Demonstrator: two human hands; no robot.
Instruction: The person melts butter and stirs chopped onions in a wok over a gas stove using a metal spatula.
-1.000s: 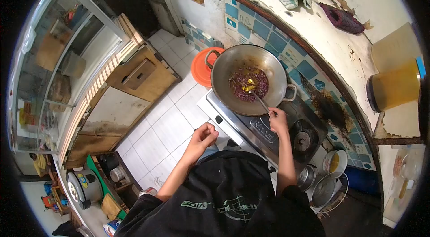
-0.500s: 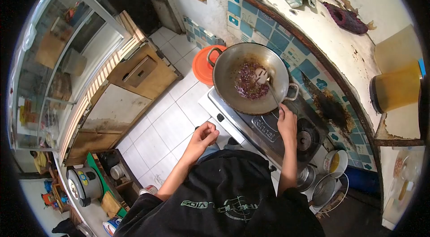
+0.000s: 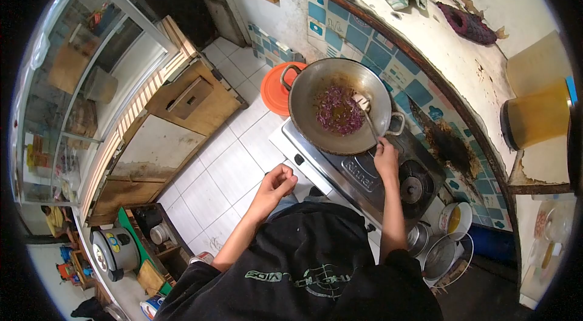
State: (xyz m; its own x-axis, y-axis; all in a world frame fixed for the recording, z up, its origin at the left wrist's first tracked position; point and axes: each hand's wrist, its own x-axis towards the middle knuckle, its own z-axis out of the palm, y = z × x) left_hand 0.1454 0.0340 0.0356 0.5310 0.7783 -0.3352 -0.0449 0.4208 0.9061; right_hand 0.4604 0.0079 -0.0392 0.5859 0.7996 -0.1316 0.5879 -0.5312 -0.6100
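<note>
**Held by the right hand [image 3: 387, 158]: spatula [image 3: 369, 121] in wok [image 3: 303, 105]**

In the head view, the spatula's handle is gripped near the wok's rim; its blade is seen inside, at the right edge of the purple bits [image 3: 336, 112]. The wok is set on the stove [image 3: 359, 175]. The left hand [image 3: 276, 186] is held well apart, before the shirt [image 3: 285, 245], its fingers curled toward the thumb.

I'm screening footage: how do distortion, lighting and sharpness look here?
Head view: fisheye distortion bows the wall ledge and leaves black corners; head view: the ledge is bright, the bottom right shadowy; head view: the wok and right hand look fairly sharp.
</note>
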